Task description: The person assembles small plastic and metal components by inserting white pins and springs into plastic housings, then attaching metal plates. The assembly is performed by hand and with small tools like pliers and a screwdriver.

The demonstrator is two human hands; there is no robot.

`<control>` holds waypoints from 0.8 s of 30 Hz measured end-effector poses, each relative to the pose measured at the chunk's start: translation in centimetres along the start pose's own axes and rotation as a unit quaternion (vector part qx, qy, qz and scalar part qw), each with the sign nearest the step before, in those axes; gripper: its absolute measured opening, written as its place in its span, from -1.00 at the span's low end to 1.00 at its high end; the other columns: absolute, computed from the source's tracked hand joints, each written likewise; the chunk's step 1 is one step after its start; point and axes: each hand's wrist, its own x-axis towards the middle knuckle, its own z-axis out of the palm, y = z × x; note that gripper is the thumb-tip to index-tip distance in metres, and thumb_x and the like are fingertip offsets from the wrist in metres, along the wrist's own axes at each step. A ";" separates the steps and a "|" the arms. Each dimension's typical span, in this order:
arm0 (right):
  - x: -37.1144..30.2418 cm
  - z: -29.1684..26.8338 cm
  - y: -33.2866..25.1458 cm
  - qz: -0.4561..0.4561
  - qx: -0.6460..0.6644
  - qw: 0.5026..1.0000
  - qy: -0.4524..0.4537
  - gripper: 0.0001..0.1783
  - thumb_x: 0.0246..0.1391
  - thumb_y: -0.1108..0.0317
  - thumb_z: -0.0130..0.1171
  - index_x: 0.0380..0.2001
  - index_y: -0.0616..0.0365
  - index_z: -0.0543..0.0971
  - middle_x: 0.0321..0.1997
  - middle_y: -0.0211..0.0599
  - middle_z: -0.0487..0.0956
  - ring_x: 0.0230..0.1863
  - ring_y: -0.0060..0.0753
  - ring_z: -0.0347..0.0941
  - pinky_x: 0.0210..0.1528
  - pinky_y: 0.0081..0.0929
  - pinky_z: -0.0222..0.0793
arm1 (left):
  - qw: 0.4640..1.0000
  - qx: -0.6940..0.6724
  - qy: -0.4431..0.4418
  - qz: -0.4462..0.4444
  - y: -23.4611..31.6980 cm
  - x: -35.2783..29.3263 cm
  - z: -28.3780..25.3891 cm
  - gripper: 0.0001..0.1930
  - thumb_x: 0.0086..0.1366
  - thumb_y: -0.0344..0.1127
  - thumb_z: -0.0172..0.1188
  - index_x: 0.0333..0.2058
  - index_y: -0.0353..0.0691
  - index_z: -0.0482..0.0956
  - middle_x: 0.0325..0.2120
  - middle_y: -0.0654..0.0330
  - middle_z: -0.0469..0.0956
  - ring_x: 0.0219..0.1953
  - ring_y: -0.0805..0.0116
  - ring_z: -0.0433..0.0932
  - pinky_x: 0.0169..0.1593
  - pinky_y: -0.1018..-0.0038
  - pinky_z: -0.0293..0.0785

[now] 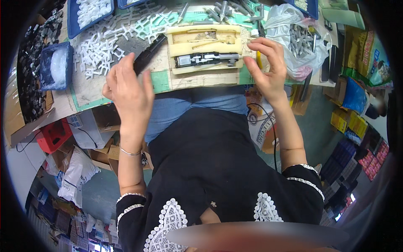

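Note:
A long black plastic part (151,52) slants away from my left hand (130,90), its near end between my thumb and fingers. My right hand (269,71) is raised beside the right end of a pale yellow holding block (205,45). Its fingers are curved and its thumb stands apart, with nothing visible between them. In the block's near slot lies a toy-like assembly (208,59) of black and grey pieces, lengthwise from left to right. The block's far slot (195,37) holds a few small bits.
White branching plastic pieces (98,52) are heaped at left, beside a blue tray (56,67) with a clear bag. Grey pointed parts (222,10) lie at the back. A plastic bag (283,23) of grey parts sits at right. Black parts (31,80) pile at far left.

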 end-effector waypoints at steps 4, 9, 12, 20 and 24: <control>1.7 0.9 -1.9 -0.078 0.005 0.996 -0.042 -0.69 -0.26 0.50 0.31 -0.31 0.10 0.58 -0.24 -0.30 0.52 -0.16 -0.27 0.39 -0.15 -0.36 0.30 | 1.000 0.008 -0.015 0.016 -2.0 -0.2 0.4 -0.53 0.09 -0.39 0.23 0.00 -0.20 0.33 -0.21 0.25 0.49 -0.12 0.34 0.40 -0.06 0.35 0.07; 3.1 2.4 -6.3 -0.223 -0.135 0.965 -0.019 -0.60 -0.20 0.34 0.21 -0.16 -0.13 0.55 -0.01 -0.44 0.46 0.03 -0.40 0.31 0.05 -0.35 0.16 | 0.974 -0.222 0.008 0.036 -0.1 0.1 -2.4 -0.67 0.13 -0.51 0.17 -0.09 -0.23 0.43 -0.27 0.17 0.53 -0.24 0.24 0.50 -0.12 0.38 0.25; 3.3 2.1 -7.1 -0.216 -0.164 0.959 -0.078 -0.59 -0.19 0.28 0.21 -0.14 -0.14 0.52 -0.12 -0.46 0.50 -0.06 -0.39 0.38 -0.03 -0.36 0.25 | 0.844 -0.506 -0.170 -0.053 2.1 -0.2 -3.6 -0.77 0.16 -0.58 0.11 -0.18 -0.29 0.51 -0.29 0.05 0.56 -0.37 0.13 0.55 -0.25 0.38 0.42; 0.1 -0.9 -6.4 0.037 0.012 0.936 -0.349 -0.59 -0.12 0.26 0.27 -0.13 0.11 0.51 -0.42 -0.29 0.43 -0.38 -0.22 0.41 -0.37 -0.38 0.31 | 0.894 -0.377 -0.109 0.216 3.4 0.5 -1.6 -0.71 -0.04 -0.44 0.29 -0.26 -0.24 0.57 -0.26 0.18 0.56 -0.29 0.25 0.53 -0.20 0.39 0.35; 1.3 -2.6 -3.2 -0.002 -0.057 0.991 -0.120 -0.43 -0.15 0.14 0.31 -0.08 0.23 0.46 -0.17 -0.08 0.48 -0.14 -0.06 0.39 -0.07 -0.25 0.28 | 0.926 -0.295 -0.009 0.236 3.5 2.5 0.0 -0.75 -0.05 -0.44 0.28 -0.30 -0.23 0.58 -0.30 0.22 0.57 -0.28 0.28 0.52 -0.20 0.38 0.34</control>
